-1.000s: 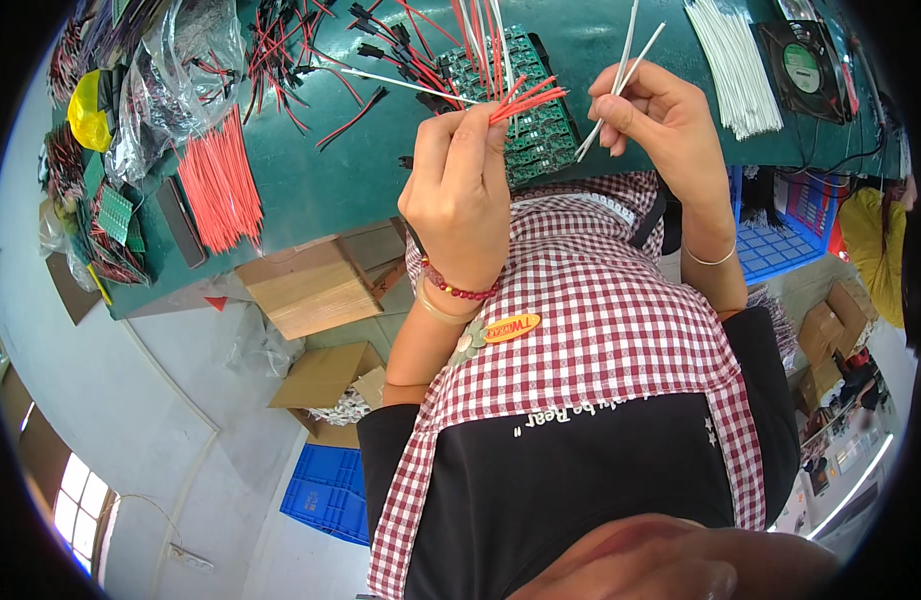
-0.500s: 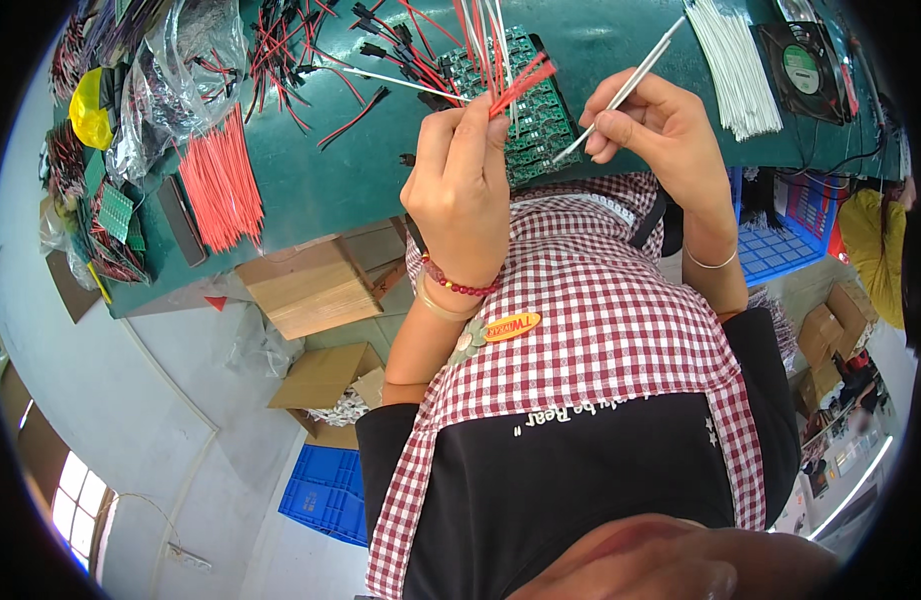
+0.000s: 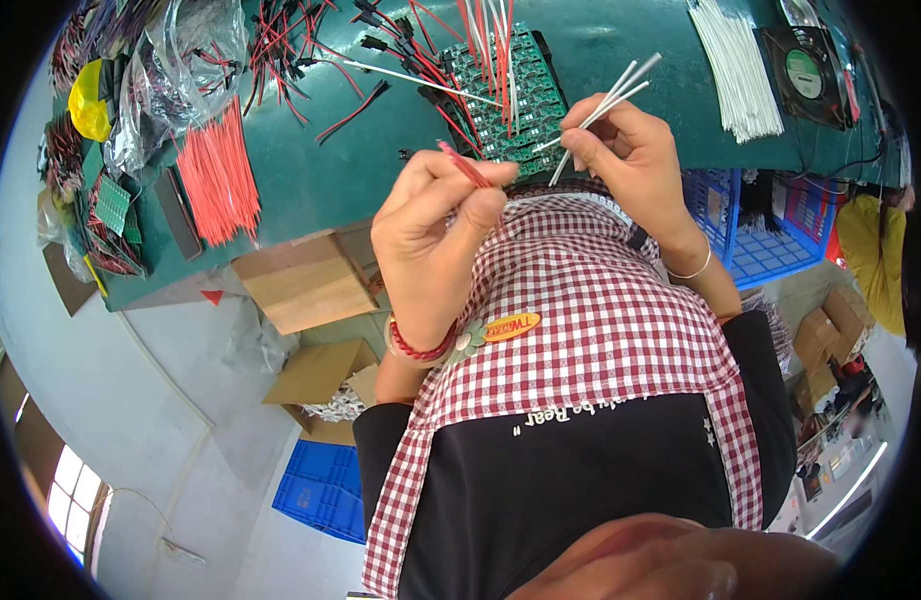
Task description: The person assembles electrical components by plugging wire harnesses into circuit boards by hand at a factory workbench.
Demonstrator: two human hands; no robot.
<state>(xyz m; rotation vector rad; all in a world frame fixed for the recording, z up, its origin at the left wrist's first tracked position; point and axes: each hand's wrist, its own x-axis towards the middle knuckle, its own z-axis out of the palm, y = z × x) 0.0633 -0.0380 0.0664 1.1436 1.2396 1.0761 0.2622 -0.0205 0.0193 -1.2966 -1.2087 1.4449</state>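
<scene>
A small bunch of red wires [image 3: 465, 165] is pinched between the thumb and fingers of my left hand [image 3: 429, 235], just off the near left corner of the green circuit boards [image 3: 543, 88]. My right hand [image 3: 631, 165] grips several thin white wires [image 3: 621, 88], fanned slightly apart, by the near right corner of the boards. Red and white wires [image 3: 493, 50] stand up from the boards' far half. Along their left side lie red-and-black leads with black connectors [image 3: 406, 50], and one long white wire [image 3: 411, 77] slants across to the boards.
On the green table [image 3: 321, 190] lie a red wire bundle [image 3: 219, 175], a dark bar [image 3: 178, 212], a clear plastic bag [image 3: 176, 80], a white wire bundle [image 3: 736, 70] and a black fan [image 3: 807, 75]. A blue crate [image 3: 771, 240] stands below the right edge; cardboard boxes [image 3: 306, 280] stand below left.
My left hand has moved down and left, away from the upright wires, with the red wires now tilted up-left. My right hand has dropped slightly, its white wires fanned out more.
</scene>
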